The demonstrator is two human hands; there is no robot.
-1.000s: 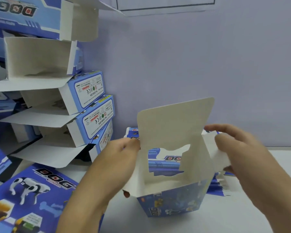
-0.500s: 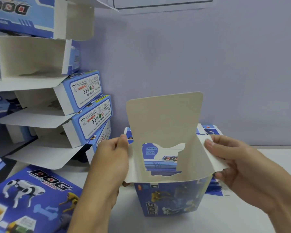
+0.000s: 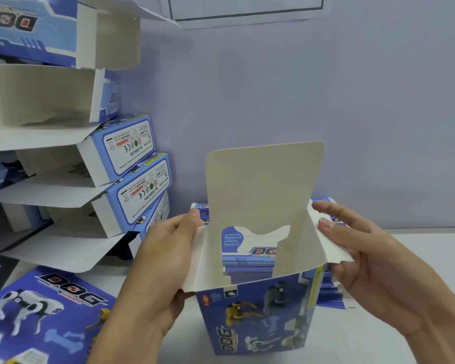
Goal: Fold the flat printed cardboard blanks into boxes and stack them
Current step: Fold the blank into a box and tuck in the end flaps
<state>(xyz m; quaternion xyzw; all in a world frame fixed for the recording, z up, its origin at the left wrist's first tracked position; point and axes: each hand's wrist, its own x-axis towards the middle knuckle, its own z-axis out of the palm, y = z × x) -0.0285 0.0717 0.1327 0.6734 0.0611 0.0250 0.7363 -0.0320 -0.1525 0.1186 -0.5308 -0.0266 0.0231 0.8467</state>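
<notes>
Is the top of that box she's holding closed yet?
Open. The box stands upright, its lid flap sticking up, with the left hand and right hand gripping spread side flaps.

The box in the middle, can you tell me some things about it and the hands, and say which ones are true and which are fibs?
1. The box stands upright on the table. True.
2. Its big top flap is folded down shut. False: it sticks straight up and the box is open.
3. The left hand holds the left side flap. True.
4. The right hand is resting flat on the table. False: it holds the right side flap.
5. Folded boxes are stacked on the left. True.
6. The box is red. False: it is blue.
</notes>
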